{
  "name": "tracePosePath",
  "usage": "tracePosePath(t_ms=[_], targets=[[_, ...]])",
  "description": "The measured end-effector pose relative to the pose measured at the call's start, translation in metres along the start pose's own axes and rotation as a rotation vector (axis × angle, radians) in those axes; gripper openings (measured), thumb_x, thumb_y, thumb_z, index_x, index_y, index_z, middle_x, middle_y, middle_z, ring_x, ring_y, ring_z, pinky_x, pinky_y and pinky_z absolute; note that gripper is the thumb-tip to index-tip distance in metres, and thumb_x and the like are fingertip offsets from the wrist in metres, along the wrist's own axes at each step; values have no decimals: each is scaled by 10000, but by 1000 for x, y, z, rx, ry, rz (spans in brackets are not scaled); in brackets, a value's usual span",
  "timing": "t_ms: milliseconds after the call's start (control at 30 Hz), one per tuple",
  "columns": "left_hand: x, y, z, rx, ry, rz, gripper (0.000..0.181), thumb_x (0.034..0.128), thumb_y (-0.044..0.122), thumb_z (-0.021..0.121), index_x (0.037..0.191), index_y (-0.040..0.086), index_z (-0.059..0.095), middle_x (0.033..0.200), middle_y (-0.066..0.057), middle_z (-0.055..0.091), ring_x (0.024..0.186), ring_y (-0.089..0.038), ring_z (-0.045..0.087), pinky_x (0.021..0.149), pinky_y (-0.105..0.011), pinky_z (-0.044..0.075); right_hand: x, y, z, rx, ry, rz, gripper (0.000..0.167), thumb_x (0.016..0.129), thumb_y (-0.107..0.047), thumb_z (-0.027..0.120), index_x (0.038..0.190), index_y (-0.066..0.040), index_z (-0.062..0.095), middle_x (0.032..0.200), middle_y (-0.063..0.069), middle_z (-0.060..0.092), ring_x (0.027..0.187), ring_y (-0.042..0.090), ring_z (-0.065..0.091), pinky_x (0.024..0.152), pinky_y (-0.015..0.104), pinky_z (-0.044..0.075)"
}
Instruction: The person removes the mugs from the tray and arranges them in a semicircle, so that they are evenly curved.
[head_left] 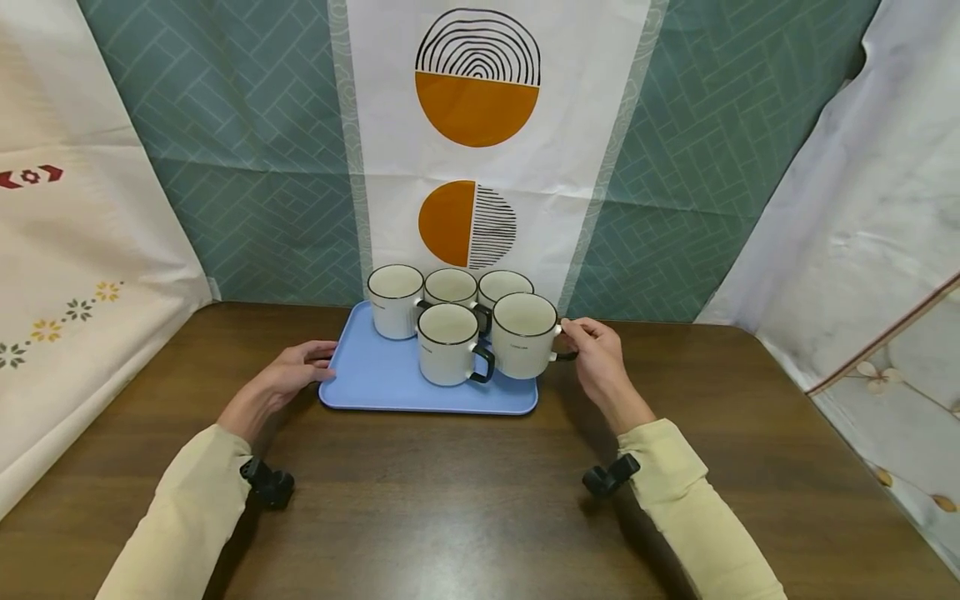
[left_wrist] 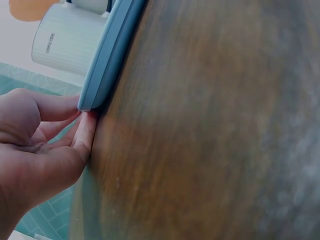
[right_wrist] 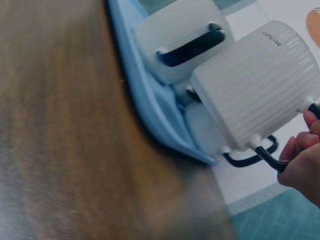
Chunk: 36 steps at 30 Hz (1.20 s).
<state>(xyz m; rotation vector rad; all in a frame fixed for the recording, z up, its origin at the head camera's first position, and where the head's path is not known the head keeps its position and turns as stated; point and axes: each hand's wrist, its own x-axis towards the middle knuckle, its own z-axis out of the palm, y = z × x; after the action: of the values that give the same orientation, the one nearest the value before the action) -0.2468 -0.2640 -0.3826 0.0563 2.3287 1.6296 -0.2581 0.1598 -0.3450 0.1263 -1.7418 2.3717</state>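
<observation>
Our left hand point(head_left: 292, 372) is pinching a blue tray point(head_left: 375, 392) by its left edge, our right hand point(head_left: 597, 357) gripping a black-handled mug point(head_left: 522, 350) near the right edge

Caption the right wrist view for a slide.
A right hand grips the black handle of a white ribbed mug, raised over a blue rectangular tray bearing another white mug.

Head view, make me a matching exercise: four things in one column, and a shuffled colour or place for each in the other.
Things:
1. tray
2. left hand
3. table
4. right hand

Colours and places:
A. brown
B. at a mug's handle
C. light blue
D. at the edge of the surface beneath the mugs

Right pairs: 1-C, 2-D, 3-A, 4-B.
</observation>
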Motion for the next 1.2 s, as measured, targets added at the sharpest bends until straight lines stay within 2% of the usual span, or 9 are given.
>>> tracePosePath(t_ms=[233,367,533,667,833,1000,1200], targets=[[-2,1,0,-8,-16,4,647,945,-52,510,1479,-119,151,1490,-351,180,1351,-487,237,1094,-556,239,6,-23,-6,34,-21,-31,369,951,55,525,622,-97,594,607,-17,462,662,119,441,708,248,380],[-2,0,0,-17,-17,10,644,944,-55,510,1477,-122,155,1490,-351,181,1349,-485,240,1095,-557,237,11,-37,-10,79,-7,-57,380,962,51,512,612,-82,579,604,-9,414,664,135,382,693,246,351],[0,-2,-1,-12,-18,24,640,943,-57,514,1474,-126,164,1489,-352,190,1344,-483,250,1094,-558,238,19,-54,-18,136,49,-92,411,974,49,484,594,-81,570,603,-8,407,653,128,354,669,227,318],[0,-4,-2,-5,-19,33,638,942,-57,517,1473,-128,170,1486,-353,195,1341,-483,256,1093,-559,241,26,-60,-26,169,114,-114,424,968,60,486,575,-73,576,593,0,463,621,114,366,628,214,311],[-1,-1,-2,0,-18,22,638,944,-45,520,1475,-122,175,1489,-346,198,1342,-479,257,1097,-555,236,36,-57,-39,188,204,-124,432,955,70,506,546,-57,563,568,6,488,608,123,376,608,220,301],[-2,0,-1,2,-16,6,635,947,-36,516,1476,-117,175,1491,-342,197,1345,-477,253,1100,-553,229,43,-43,-50,217,303,-110,447,940,91,521,517,-51,554,548,10,511,577,114,394,576,202,313],[-1,0,-1,-3,-13,-2,627,946,-47,500,1479,-111,175,1488,-341,198,1340,-473,255,1101,-551,231,47,-20,-63,167,398,-64,440,932,70,547,519,-82,549,573,-2,519,613,106,411,600,195,337]])
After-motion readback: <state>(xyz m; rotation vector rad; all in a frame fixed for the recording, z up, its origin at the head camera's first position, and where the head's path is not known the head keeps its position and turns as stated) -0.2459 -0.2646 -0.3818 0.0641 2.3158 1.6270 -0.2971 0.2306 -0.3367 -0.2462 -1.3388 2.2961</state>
